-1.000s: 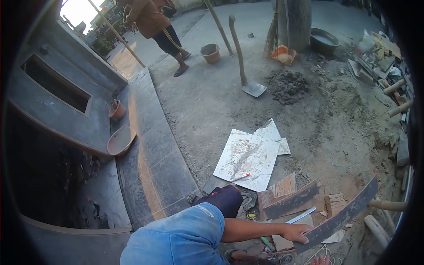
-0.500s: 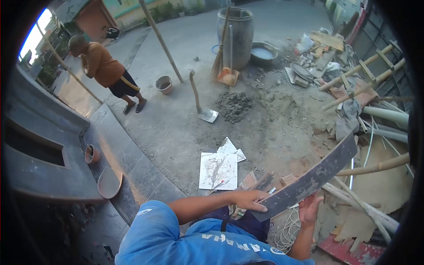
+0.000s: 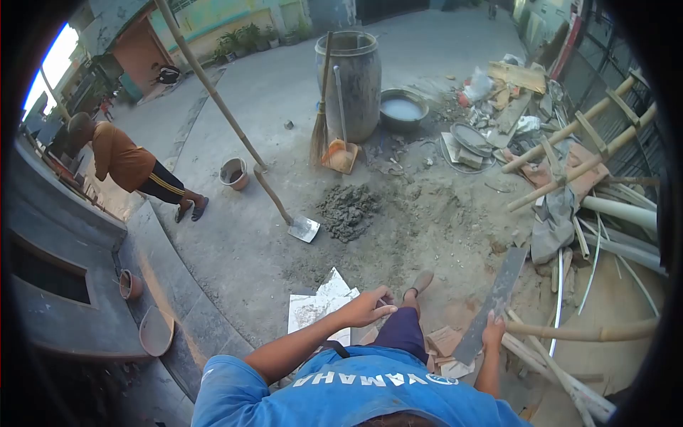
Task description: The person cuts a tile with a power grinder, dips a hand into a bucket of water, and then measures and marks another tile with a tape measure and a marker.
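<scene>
Ground [image 3: 427, 213]: bare concrete and packed dirt, gritty, strewn with rubble and offcuts.
Drum [image 3: 359, 85]: tall grey cylinder, upright, a broom leaning on it.
Ladder [image 3: 576, 142]: bamboo, round rails, lying tilted over pipes and cloth on the right.
Mortar heap [image 3: 348, 210]: dark, lumpy, wet-looking, just beside the shovel [image 3: 288, 213] blade.
Strip [image 3: 498, 292]: long, narrow, flat and dark with pale speckles (cut tile or board, can't tell which). It slants from the right hand out toward the rubble; far end touching ground or not, cannot tell.
Strip handling: probably rigid and fairly heavy for its width, likely brittle if ceramic, and the cut edges may be sharp. The long lever makes it tip-heavy from one end.
Where to hold: best on the flat faces nearer the middle, second hand under the far half.
White tile [image 3: 313, 313]: square, glossy, dust-smeared, flat on the ground just beside the knee.
Right hand [image 3: 493, 331]: closed around the strip's near end.
Left hand [image 3: 366, 307]: fingers spread, empty, over the white tile's edge.
</scene>
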A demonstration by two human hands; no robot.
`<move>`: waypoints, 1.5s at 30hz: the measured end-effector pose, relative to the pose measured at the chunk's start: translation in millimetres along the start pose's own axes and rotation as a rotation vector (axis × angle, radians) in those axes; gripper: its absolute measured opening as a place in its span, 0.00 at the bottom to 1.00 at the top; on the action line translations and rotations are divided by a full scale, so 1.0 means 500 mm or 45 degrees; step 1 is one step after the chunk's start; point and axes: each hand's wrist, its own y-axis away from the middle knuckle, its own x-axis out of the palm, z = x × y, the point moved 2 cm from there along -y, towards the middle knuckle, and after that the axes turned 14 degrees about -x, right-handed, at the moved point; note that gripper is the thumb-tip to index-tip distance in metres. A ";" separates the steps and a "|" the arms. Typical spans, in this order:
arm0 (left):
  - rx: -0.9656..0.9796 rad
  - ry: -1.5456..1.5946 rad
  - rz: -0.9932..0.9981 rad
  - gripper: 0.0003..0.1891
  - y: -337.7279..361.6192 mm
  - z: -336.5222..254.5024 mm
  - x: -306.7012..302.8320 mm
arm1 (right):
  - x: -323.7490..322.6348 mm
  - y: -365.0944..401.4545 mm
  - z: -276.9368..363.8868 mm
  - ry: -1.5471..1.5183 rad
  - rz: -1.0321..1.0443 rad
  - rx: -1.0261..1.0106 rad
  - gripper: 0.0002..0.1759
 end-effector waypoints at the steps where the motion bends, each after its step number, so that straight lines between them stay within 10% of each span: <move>1: -0.038 0.028 -0.044 0.21 -0.087 0.000 -0.033 | 0.002 -0.111 -0.148 0.405 0.102 -0.094 0.29; 7: -0.381 -0.180 -0.504 0.25 -0.665 0.257 -0.118 | 0.098 -0.553 -0.361 1.051 0.529 0.120 0.25; 17: -1.614 0.007 -0.653 0.24 -0.417 0.537 -0.271 | 0.260 -1.002 -0.212 1.221 1.057 0.221 0.33; 23: -1.435 -0.364 -0.545 0.30 -0.775 0.548 -0.538 | 0.450 -1.228 -0.076 1.095 1.107 0.407 0.34; 27: -0.865 -0.383 -0.788 0.22 -1.310 0.413 -0.878 | 0.547 -1.386 -0.041 1.202 0.924 0.323 0.33; 29: -0.421 -0.316 -0.992 0.16 -1.460 0.053 -1.045 | 0.585 -1.437 0.002 1.205 0.947 0.361 0.33; 34: 0.261 -0.528 -1.321 0.18 -1.740 -0.305 -1.326 | 0.668 -1.616 0.173 1.128 0.830 0.209 0.29; 45: -0.271 -0.993 -1.509 0.42 -2.168 -0.435 -1.684 | 1.134 -2.237 0.157 0.906 0.936 0.049 0.27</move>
